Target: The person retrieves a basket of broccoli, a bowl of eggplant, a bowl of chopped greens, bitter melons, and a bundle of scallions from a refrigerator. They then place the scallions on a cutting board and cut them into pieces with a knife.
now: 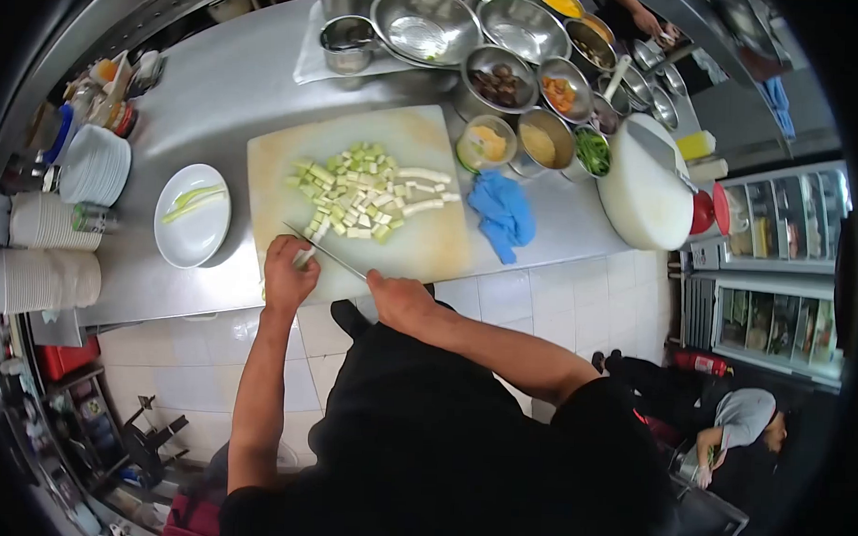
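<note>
A knife is in my right hand, its thin blade slanting up and left over the near part of the cutting board. My left hand has its fingers curled around a pale vegetable stick near the blade's tip. Beyond the knife lies a spread of diced pale green and white vegetable. Several longer white strips rest at its right side. To the left of the board, a white bowl holds a few pale green strips.
A crumpled blue cloth lies right of the board. Metal bowls and containers of chopped food crowd the back right, beside a large white tub. Stacked white dishes stand at left. Another person is at lower right.
</note>
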The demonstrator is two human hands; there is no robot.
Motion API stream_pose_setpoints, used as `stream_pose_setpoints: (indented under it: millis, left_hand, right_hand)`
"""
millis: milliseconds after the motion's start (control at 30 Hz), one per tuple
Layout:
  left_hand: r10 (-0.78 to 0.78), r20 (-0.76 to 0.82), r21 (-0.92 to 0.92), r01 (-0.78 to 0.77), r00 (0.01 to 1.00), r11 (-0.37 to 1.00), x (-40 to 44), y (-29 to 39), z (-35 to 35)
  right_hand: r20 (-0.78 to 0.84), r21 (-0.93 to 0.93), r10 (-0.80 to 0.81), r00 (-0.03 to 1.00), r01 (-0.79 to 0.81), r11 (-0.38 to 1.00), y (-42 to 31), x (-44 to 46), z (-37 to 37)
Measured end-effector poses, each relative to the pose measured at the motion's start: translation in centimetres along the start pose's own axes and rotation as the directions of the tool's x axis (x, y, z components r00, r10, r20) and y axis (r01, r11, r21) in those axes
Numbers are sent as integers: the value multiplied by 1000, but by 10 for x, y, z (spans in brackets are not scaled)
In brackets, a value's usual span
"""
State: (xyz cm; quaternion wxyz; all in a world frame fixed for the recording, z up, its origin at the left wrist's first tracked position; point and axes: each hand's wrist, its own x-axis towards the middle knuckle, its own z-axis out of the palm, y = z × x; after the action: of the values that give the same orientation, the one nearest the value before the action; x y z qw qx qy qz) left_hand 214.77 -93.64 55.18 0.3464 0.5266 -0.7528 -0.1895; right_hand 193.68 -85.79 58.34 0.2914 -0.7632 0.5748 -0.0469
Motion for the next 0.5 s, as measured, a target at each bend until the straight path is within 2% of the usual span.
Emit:
stream_pose_setpoints:
  millis: [67, 133, 167, 233, 300, 400, 467, 500]
  left_hand:
    - [-17, 19, 23, 16, 1000, 1000, 1, 1, 3]
    - [-20, 18, -5, 20, 1000, 1000, -2, -7, 6]
    - [-34, 10, 17, 33, 999, 999, -2, -9, 5]
    - [1, -8, 35, -1, 1000, 999, 0, -6, 6]
    - [-5, 27, 1, 5, 1000, 1000, 0, -7, -1]
    - [-48, -11, -14, 48, 999, 999, 0, 5, -24]
    - [-25, -8, 27, 25, 1000, 999, 3, 11, -34]
    - [-30, -12, 30, 30, 999, 999, 3, 8, -34]
  right_hand:
    - [30, 10, 26, 999, -26, 1000, 3, 3, -9]
    - [145, -37, 51, 988, -46, 998, 6, 7, -16]
    - [148, -50, 62, 987, -55, 997, 14, 12, -9]
    - [43, -63, -22, 999, 25, 998, 21, 14, 3]
    - [53, -88, 3, 999, 2, 996, 18, 15, 0]
    - [54, -103, -52, 997, 58, 993, -1, 13, -23]
    - [175, -136, 111, 978, -88, 987, -20, 9, -51]
    - [179, -137, 106, 978, -82, 987, -25, 6, -57]
